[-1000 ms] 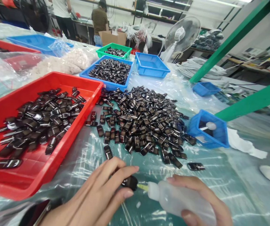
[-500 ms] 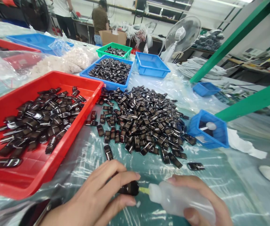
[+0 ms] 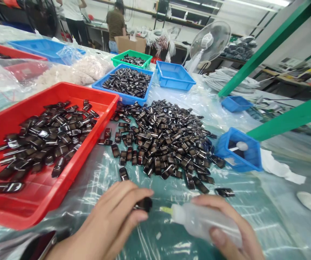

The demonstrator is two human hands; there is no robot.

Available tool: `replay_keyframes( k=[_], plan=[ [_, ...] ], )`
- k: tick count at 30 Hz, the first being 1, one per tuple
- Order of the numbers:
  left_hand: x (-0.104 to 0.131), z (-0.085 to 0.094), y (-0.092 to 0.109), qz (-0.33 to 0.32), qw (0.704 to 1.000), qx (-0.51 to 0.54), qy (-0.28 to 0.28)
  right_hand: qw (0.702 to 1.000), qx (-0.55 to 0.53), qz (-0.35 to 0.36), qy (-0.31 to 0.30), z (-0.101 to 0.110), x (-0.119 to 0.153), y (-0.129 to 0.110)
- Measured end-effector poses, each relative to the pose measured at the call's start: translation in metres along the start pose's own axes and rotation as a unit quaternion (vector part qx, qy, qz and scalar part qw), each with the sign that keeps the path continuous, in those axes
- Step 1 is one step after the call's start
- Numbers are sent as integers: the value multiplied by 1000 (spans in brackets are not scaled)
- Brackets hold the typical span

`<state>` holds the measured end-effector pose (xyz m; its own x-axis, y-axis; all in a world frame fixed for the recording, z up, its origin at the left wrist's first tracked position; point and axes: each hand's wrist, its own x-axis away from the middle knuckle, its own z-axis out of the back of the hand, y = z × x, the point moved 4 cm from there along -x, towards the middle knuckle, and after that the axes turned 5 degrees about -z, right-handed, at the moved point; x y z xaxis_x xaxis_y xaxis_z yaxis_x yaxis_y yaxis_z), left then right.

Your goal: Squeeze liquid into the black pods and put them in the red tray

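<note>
Between thumb and fingers, my left hand [image 3: 114, 213] grips a glossy black plastic piece [image 3: 144, 204] near the front of the table. My right hand [image 3: 231, 224] is wrapped round a translucent squeeze bottle [image 3: 190, 218], which lies tilted sideways. Its yellowish nozzle tip [image 3: 166, 209] points left and stands a short gap from the held piece. A small white bit [image 3: 158, 235] lies on the sheet below. Just beyond my hands spreads a large pile of similar black pieces [image 3: 168, 137]. One loose piece [image 3: 123, 174] lies right behind my left fingers, another [image 3: 225, 192] beyond the bottle.
At the left, a red tray [image 3: 63, 187] holds many black pieces. A blue bin [image 3: 147, 98] and a green bin [image 3: 113, 59] with pieces stand behind the pile. A small blue box [image 3: 246, 164] with a round-headed white item is at right. Green posts [image 3: 293, 113] slant across the right side.
My left hand has drawn the black piece left and slightly up, off the nozzle tip. The bottle has stayed nearly in place in my right hand, shifting slightly.
</note>
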<state>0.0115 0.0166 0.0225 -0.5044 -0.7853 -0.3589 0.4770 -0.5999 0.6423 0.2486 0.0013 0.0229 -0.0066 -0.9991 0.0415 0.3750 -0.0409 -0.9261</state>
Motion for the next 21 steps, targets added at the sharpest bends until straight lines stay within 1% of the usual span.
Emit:
replay_keyframes(
  k=[2,3,4,6,8,10,12,14,15,16,17,18,20,21],
  plan=[
    [-2,3,-7,69,996,18,57,998,-45,-49,-17,-2,-5,5],
    [-3,4,-9,103,991,30,74,996,-60,-63,-26,-4,-7,8],
    [-4,4,-11,131,987,42,83,995,-65,-69,-34,-5,-10,10],
    [-6,2,-11,158,982,66,77,996,-44,-59,-47,-10,-13,15],
    [-7,-1,-10,171,980,85,58,998,5,-24,-50,-17,-16,18],
    [-6,-3,-10,179,979,88,51,997,62,21,-35,-22,-17,21],
    [-6,-3,-10,171,981,82,53,994,100,53,8,-23,-16,22],
    [-5,-2,-10,154,984,71,54,989,115,71,66,-18,-12,20],
    [-5,-2,-10,147,985,66,54,985,119,87,84,-16,-9,17],
    [-4,-1,-10,143,986,60,54,982,126,116,78,-15,-6,12],
    [-4,-1,-10,138,987,56,54,979,132,147,46,-18,-3,6],
    [-4,-1,-10,132,988,53,54,971,144,189,-20,-24,0,-1],
    [-4,-1,-9,113,991,53,56,937,187,255,-146,-38,7,-11],
    [-3,-2,-8,107,991,53,58,917,220,275,-188,-45,10,-13]
  ],
)
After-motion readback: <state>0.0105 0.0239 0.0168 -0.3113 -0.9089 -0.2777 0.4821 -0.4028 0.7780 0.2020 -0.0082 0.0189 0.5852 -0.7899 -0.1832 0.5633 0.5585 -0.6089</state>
